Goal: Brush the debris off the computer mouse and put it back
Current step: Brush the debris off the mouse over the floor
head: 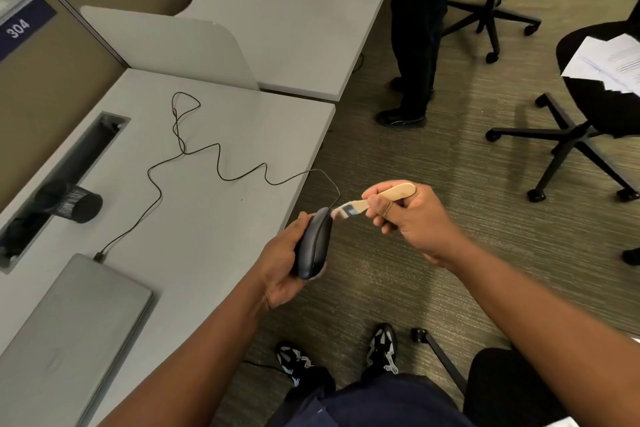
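Two bare forearms reach in from the bottom edge, with no sleeves, watch or rings visible on the left hand (282,265) or the right hand (412,218). Below them, dark navy trousers (374,402) fill the lower middle. Two feet point forward on the carpet, wearing black trainers with white patterned patches and laces, the left shoe (294,362) and the right shoe (382,350) set slightly apart.
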